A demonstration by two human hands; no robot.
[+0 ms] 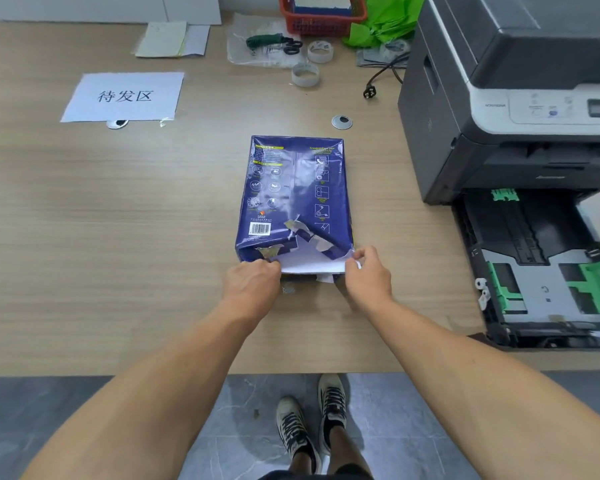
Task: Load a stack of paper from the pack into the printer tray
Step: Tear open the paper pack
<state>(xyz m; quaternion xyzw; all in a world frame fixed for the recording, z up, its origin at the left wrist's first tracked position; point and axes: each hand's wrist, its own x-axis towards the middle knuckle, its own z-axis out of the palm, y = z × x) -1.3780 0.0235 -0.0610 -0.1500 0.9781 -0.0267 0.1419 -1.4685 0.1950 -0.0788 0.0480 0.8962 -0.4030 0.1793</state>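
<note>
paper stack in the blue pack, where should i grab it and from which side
Probably grip the white paper sticking out of the torn near end of the pack, coming from the desk edge with a hand at each corner; the far end looks sealed.

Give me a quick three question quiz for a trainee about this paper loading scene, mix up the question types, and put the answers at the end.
1. True or false: the printer tray is pulled out and holds no paper.
2. Which end of the blue paper pack is torn open? A) the far end B) the near end, by the hands C) neither
3. Fill in: the left hand and right hand are both at the exposed white ____.

Key: 1 true. 2 B. 3 paper; each hand is at a near corner of the sheets, though how firmly they grip cannot be told.
</note>
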